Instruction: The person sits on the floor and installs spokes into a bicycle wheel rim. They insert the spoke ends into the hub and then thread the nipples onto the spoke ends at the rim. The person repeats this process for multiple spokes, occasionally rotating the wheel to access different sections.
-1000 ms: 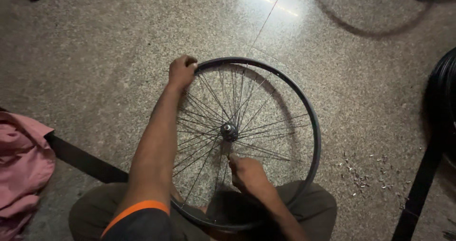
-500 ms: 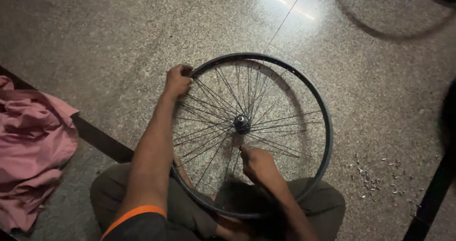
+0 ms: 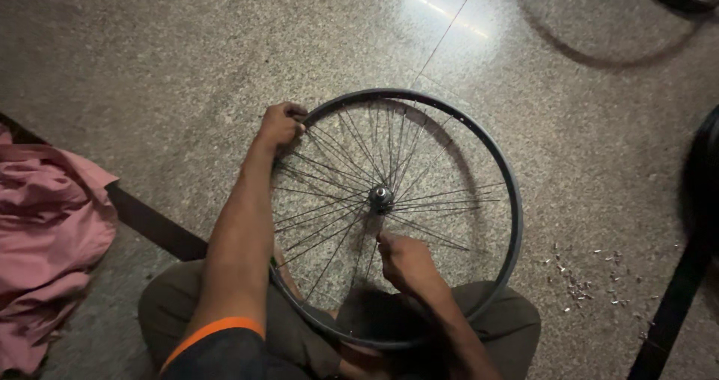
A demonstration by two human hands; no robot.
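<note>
Our left hand [image 3: 280, 125] has its fingers curled shut around the rim [image 3: 514, 200] of the bicycle wheel at its upper-left arc, knuckles facing up, thumb side tucked against the metal. Firm wrap, no gap showing.

Our right hand [image 3: 404, 262] sits inside the wheel, just below the hub [image 3: 381, 196]. Fingers are pinched together on a spoke [image 3: 352, 256] close to where it meets the hub. We can't make out whether a small tool or nipple is in the pinch; too dark and too small.

The wheel lies nearly flat, slightly tilted, its near arc resting on our lap and across our knees, its far arc over the floor [image 3: 187, 58]. No tyre on it: bare dark rim, thin metal spokes fanning from a shiny hub at centre. Some spokes cross loosely and look uneven on the left half.

Left forearm runs straight up from the orange-trimmed sleeve [image 3: 213, 332] to the rim. Right forearm comes in from bottom right, over the near arc.

Around us: speckled stone floor with a bright light reflection at top centre. A pile of pink cloth [image 3: 45, 238] lies at left, well apart from the wheel. A scatter of small metal bits [image 3: 588, 279] sits on the floor just right of the rim. Dark tyre [image 3: 704, 170] at the right edge, partly cut off.
</note>
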